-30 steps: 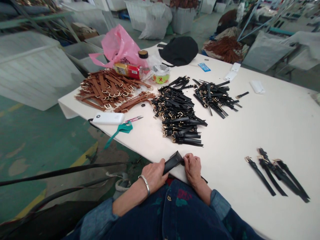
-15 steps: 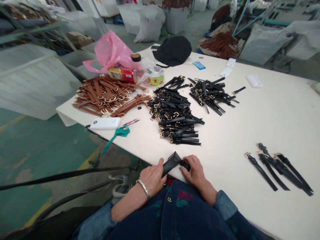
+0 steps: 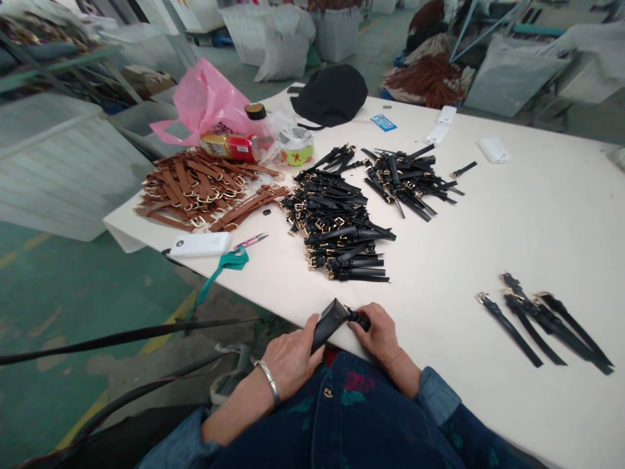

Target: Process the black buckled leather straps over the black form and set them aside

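Note:
At the table's front edge, my left hand (image 3: 291,358) is closed round a broad, flat black strap (image 3: 328,324), its wide end pointing up and away from me. My right hand (image 3: 379,333) pinches a short, dark buckle end (image 3: 359,318) right beside that wide end, where a bit of gold metal shows. Whether the two black parts are one piece I cannot tell. Beyond my hands lies a big heap of black buckle straps (image 3: 336,221) with gold buckles. Several more black straps (image 3: 508,329) lie apart on the right.
A second heap of black straps (image 3: 407,176) lies farther back. Brown straps (image 3: 195,189) are piled at left, near a pink bag (image 3: 209,98) and a jar (image 3: 256,120). A white power bank (image 3: 201,244), thread snips (image 3: 252,240) and green ribbon (image 3: 229,262) lie by the left edge.
Both hands stay closed on the black pieces, at nearly the same place. The left hand has shifted slightly left, and a little more gold metal shows between the hands. The view has moved slightly.

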A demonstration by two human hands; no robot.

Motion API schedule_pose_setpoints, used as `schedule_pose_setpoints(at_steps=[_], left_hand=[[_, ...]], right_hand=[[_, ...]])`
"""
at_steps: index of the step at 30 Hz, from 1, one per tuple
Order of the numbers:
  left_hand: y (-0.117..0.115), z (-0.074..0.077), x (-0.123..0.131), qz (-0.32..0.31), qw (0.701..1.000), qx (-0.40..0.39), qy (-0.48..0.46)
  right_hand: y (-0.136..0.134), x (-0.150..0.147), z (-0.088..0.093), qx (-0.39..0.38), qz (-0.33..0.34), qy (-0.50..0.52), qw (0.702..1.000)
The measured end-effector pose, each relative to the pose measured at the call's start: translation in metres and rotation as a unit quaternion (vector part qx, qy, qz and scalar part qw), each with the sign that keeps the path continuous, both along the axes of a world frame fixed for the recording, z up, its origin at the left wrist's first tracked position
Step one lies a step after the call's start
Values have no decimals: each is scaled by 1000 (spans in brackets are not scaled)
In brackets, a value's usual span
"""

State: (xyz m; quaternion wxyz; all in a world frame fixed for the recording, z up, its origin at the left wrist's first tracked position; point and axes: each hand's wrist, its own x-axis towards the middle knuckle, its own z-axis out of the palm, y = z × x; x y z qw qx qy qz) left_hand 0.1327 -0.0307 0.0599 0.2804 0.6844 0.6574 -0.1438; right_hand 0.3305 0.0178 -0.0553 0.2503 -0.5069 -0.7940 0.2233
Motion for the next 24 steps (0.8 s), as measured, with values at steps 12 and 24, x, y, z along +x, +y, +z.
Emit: schedule_pose_setpoints(at_steps=[12, 24], left_hand=[[22, 5, 20, 5, 1000, -3, 3], [7, 3, 6, -7, 1000, 1, 9]], right_hand=[[-1, -2, -2, 12, -21, -16, 1000], [0, -3, 4, -2, -17, 24, 1000]])
